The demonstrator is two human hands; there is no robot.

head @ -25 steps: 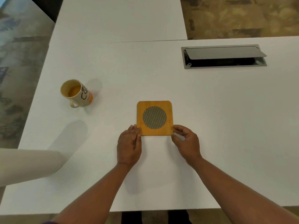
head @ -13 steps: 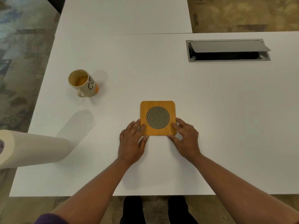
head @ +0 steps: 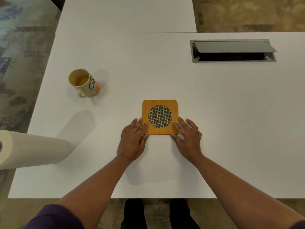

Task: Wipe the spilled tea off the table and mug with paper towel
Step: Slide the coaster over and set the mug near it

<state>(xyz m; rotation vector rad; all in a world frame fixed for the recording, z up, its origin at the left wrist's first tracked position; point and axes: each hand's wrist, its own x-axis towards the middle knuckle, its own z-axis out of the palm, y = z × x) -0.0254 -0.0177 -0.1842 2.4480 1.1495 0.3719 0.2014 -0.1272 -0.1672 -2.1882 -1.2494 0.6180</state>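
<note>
While no towel sheet is yet in hand, layout as follows:

Left hand [head: 132, 142]: flat on the white table [head: 214, 113], fingers straight, tips resting on the near-left corner of the square bamboo coaster with round woven-mesh centre [head: 160, 116]; nothing gripped.
Right hand [head: 188, 138]: flat likewise, fingers spread, tips on the coaster's near-right corner; well apart from the left, coaster between.
Cream ceramic mug with orange band and dark lettering [head: 85, 83]: upright, far-left of both hands, handle toward the viewer, tea inside.
White paper towel roll [head: 33, 149]: at the table's left edge, apparently upright, though strongly foreshortened; left of the hands, nearer than the mug.
Nearer hand: left, for both roll and mug.
Spill: not discernible on table or mug.
Grey recessed cable hatch [head: 232, 50]: far right, lid ajar.
Judged next: leftward reach to the roll.
</note>
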